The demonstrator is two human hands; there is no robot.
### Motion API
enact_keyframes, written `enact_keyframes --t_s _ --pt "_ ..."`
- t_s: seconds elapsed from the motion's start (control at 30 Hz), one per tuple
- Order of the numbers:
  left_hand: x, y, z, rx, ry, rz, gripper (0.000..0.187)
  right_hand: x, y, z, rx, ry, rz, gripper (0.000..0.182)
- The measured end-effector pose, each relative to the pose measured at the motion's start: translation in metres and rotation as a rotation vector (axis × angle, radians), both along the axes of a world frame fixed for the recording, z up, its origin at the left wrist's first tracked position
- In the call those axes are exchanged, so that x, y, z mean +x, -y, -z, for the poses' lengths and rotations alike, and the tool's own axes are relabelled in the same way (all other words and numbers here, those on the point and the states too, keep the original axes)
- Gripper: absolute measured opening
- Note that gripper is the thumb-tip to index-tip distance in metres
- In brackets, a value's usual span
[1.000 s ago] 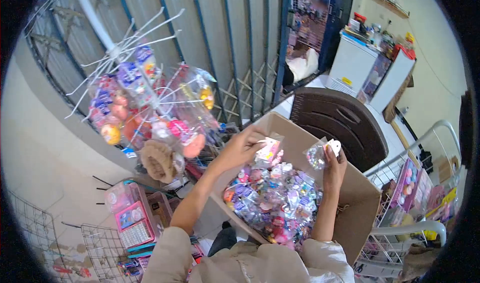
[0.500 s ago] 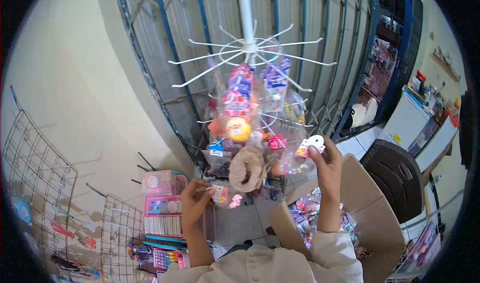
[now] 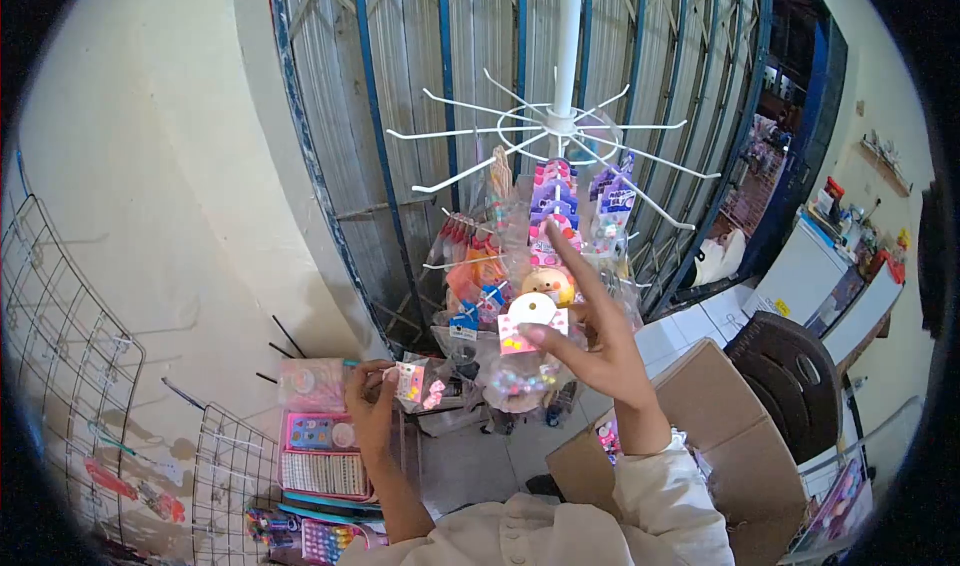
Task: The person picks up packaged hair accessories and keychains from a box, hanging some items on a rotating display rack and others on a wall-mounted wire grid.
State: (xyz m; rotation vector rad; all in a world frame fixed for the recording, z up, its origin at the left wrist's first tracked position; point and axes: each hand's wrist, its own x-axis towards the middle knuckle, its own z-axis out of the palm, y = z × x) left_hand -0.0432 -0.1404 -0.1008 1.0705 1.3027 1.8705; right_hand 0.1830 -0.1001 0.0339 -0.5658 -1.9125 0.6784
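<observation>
My left hand (image 3: 372, 396), low on the left, pinches a small clear packet (image 3: 415, 383) with a printed card and pink pieces inside. My right hand (image 3: 605, 351) has its thumb on the pink-and-white header card of another clear packet (image 3: 530, 351), with coloured beads below. Its index finger points upward; the other fingers are partly hidden behind. This packet is in front of the white rotating display rack (image 3: 560, 121), whose lower hooks carry purple-and-pink carded packets (image 3: 553, 206) and a round yellow face item (image 3: 548, 284).
An open cardboard box (image 3: 720, 416) stands at the lower right, beside a dark brown chair (image 3: 785, 371). Pink trays of small goods (image 3: 325, 456) are at the lower left, near wire grid racks (image 3: 75, 346). A folding metal gate (image 3: 420, 86) rises behind the display rack.
My right hand has moved left and in front of the rack with its bead packet. My left hand still holds its packet, slightly further left. The view has shifted, so the rack appears further right.
</observation>
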Motion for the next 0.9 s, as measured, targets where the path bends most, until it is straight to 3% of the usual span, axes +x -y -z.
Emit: enact_keyframes --t_s 0.13,0.17,0.33,0.4,0.53,0.67,0.9 --pt "-0.001 -0.005 0.002 0.005 -0.076 -0.012 0.011 0.006 0.003 0.000 -0.091 -0.175 0.065 0.067" --pt "0.000 -0.006 0.001 -0.027 -0.083 -0.028 0.011 0.010 0.008 -0.005 -0.219 -0.223 0.027 0.065" --pt "-0.003 -0.016 0.008 0.032 -0.057 0.022 0.010 0.013 0.010 -0.002 -0.095 -0.099 0.080 0.061" --pt "-0.002 -0.018 0.009 0.020 -0.085 0.031 0.010 0.006 0.011 -0.004 -0.099 -0.022 -0.008 0.062" --pt "0.002 -0.016 0.011 0.020 -0.045 0.070 0.008 -0.001 0.004 -0.001 -0.260 -0.071 -0.060 0.066" --pt "-0.002 -0.014 0.017 0.034 -0.059 0.057 0.007 0.004 0.000 0.011 -0.106 -0.110 -0.035 0.066" --pt "0.010 -0.006 0.022 -0.019 -0.074 0.037 0.012 0.054 0.004 0.006 -0.114 -0.255 0.092 0.064"
